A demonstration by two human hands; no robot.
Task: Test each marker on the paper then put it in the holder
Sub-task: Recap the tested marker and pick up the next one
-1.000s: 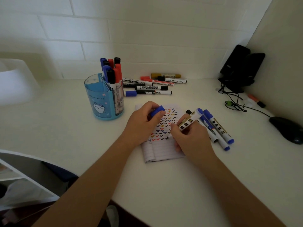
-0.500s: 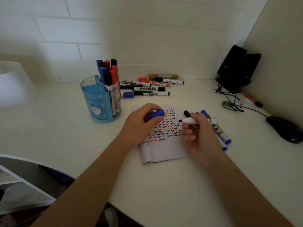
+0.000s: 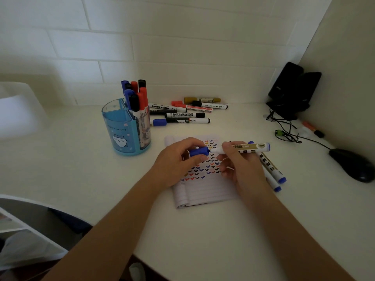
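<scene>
Two hands meet over the paper (image 3: 205,189): left hand (image 3: 178,161) pinching the blue cap (image 3: 199,152), right hand (image 3: 239,165) gripping the marker (image 3: 245,148), tip at the cap.

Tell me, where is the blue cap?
In the head view, the blue cap is pinched in the left hand over the paper, just left of the marker.

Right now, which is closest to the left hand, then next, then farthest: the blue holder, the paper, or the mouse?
1. paper, right under the left hand.
2. holder, off to the hand's left.
3. mouse, far right, near the wall.
</scene>
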